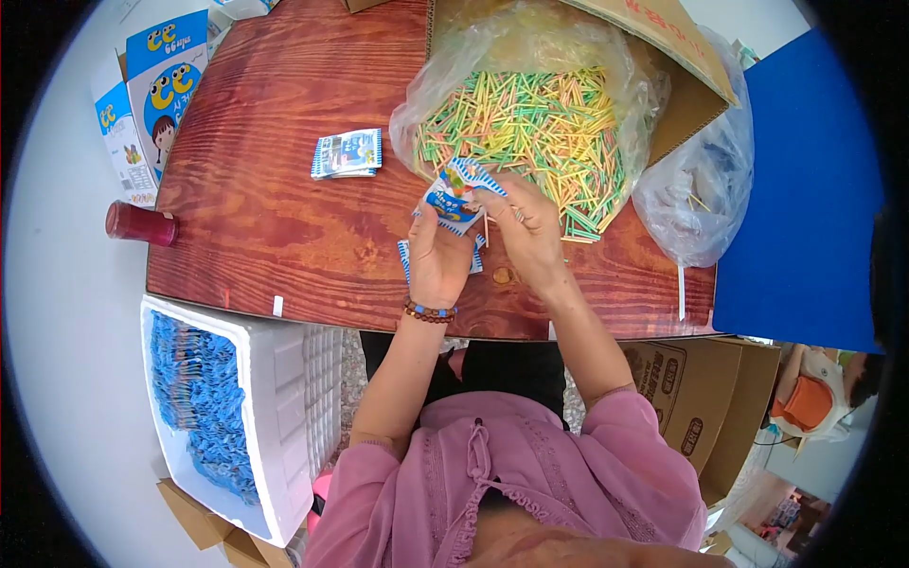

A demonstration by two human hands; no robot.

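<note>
Over the near middle of the table I hold up a small blue and white packet (453, 201). My left hand (441, 257) grips its lower left side, the thumb lying along the front. At its upper right corner the fingers of my right hand (530, 227) are closed on the edge; whether they also hold sticks is hidden. Under my left hand lies another packet (476, 257), mostly covered. A small stack of similar packets (347, 154) rests further left. Beyond my hands, a clear plastic bag (417, 114) holds a heap of thin yellow, green and pink sticks (530, 128).
An open cardboard box (696, 71) stands around the bag. Another clear bag (701, 208) hangs by a blue panel (795, 189). A dark red jar (142, 224) sits at the left edge, near blue cartons (169, 85). A white foam box (279, 407) full of blue packets stands below left.
</note>
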